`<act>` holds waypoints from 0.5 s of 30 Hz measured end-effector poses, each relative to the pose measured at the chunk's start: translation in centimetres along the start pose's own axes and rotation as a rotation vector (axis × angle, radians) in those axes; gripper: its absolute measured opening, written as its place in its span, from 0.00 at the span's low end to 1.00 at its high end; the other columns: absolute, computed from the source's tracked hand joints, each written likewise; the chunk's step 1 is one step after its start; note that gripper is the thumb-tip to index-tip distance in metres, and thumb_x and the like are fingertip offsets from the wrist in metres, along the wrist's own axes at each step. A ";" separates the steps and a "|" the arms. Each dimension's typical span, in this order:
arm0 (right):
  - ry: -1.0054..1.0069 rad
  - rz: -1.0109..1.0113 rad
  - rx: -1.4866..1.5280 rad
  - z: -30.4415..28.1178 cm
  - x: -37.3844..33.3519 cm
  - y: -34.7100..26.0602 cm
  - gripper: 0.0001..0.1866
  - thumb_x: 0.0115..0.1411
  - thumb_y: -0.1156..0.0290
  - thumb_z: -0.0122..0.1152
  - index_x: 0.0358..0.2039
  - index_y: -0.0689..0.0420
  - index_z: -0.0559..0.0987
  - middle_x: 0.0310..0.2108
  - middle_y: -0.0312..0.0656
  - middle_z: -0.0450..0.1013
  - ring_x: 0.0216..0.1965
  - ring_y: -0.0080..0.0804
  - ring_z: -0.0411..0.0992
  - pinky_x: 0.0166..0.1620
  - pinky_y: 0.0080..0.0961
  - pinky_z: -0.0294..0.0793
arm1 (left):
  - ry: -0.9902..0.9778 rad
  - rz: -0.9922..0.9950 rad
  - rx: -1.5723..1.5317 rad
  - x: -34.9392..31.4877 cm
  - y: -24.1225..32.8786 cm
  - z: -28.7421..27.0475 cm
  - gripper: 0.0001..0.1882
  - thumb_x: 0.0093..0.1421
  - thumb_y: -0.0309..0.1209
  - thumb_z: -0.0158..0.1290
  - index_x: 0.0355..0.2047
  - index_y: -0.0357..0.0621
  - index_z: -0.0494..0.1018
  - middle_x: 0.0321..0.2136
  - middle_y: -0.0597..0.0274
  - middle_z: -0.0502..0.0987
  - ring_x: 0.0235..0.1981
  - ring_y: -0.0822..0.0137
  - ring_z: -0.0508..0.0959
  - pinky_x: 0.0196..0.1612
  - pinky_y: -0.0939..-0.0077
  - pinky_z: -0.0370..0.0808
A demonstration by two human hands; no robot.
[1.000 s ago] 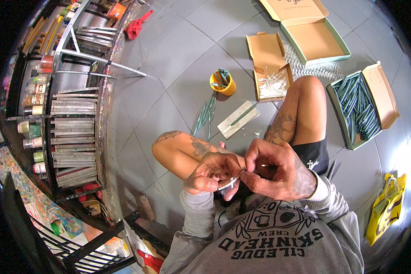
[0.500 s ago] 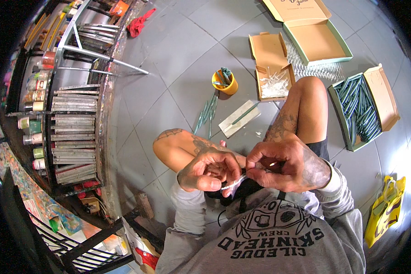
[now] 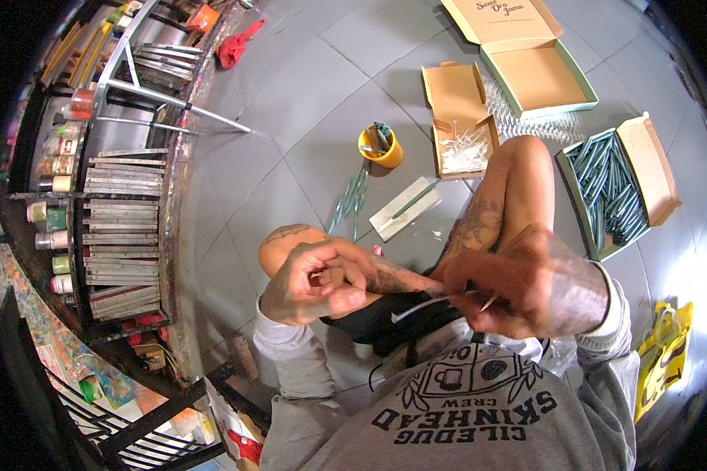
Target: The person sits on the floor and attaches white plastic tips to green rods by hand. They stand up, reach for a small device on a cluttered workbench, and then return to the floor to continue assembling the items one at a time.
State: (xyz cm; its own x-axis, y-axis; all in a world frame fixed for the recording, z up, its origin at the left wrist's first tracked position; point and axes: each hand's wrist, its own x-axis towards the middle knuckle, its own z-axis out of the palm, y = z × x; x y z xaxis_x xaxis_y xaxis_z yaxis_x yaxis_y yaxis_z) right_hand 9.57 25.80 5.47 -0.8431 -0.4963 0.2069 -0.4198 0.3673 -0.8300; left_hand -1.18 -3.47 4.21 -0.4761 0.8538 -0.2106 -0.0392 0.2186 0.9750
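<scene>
Right hand (image 3: pixel 518 284) pinches thin pale strip (image 3: pixel 423 308). Left hand (image 3: pixel 318 281) curled, apart from strip; cannot tell whether it grips anything. Handling: light, steady pinch; keep strip uncreased.

The yellow cup (image 3: pixel 386 157) looks like smooth, slightly glossy plastic. Below it, the thin strip (image 3: pixel 416 309) seems to be translucent, shiny film, and the sweatshirt (image 3: pixel 338 428) is matt, soft cloth. Right of the cup, the small box (image 3: pixel 455 94) shows plain, matt brown cardboard, the pens (image 3: pixel 609 188) smooth dark plastic with glossy highlights, and the bag (image 3: pixel 661 377) creased, shiny plastic. Left of it, the tubular legs (image 3: pixel 212 118) are bright metal. Around it, the floor tiles (image 3: pixel 291 129) have a smooth, faintly reflective finish.
</scene>
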 end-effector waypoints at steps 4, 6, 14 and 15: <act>0.277 0.170 0.383 0.5 0.0 0.3 0.13 0.57 0.69 0.64 0.38 0.63 0.73 0.22 0.38 0.72 0.22 0.22 0.71 0.25 0.20 0.70 | 0.248 0.072 -0.234 -0.1 -1.3 2.2 0.19 0.53 0.26 0.61 0.43 0.30 0.71 0.32 0.60 0.76 0.34 0.76 0.75 0.47 0.78 0.72; 0.442 0.226 0.608 2.4 -0.1 0.9 0.14 0.62 0.66 0.60 0.38 0.65 0.71 0.28 0.32 0.72 0.29 0.12 0.67 0.28 0.13 0.67 | 0.410 0.178 -0.318 1.5 -2.0 5.6 0.20 0.53 0.27 0.61 0.44 0.31 0.71 0.35 0.59 0.76 0.33 0.77 0.74 0.42 0.81 0.72; 0.681 0.316 0.909 6.7 0.6 0.0 0.09 0.63 0.73 0.56 0.39 0.65 0.70 0.29 0.37 0.75 0.32 0.18 0.72 0.35 0.15 0.72 | 0.695 0.288 -0.416 5.4 -1.2 11.1 0.13 0.53 0.25 0.60 0.38 0.35 0.73 0.35 0.63 0.75 0.26 0.81 0.69 0.30 0.87 0.67; 0.668 0.305 0.832 6.6 0.5 0.3 0.09 0.63 0.74 0.56 0.40 0.65 0.71 0.28 0.36 0.75 0.32 0.17 0.72 0.35 0.15 0.72 | 0.705 0.294 -0.388 5.6 -1.2 11.0 0.11 0.53 0.25 0.60 0.37 0.36 0.73 0.34 0.63 0.75 0.27 0.81 0.70 0.31 0.87 0.68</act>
State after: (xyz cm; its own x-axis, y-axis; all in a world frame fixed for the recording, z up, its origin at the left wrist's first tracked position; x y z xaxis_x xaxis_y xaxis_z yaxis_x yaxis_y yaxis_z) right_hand 11.21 20.47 1.88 -0.9894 0.1405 -0.0359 -0.0181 -0.3653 -0.9307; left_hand 5.88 6.20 1.09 -0.9442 0.3287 0.0222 -0.0651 -0.2522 0.9655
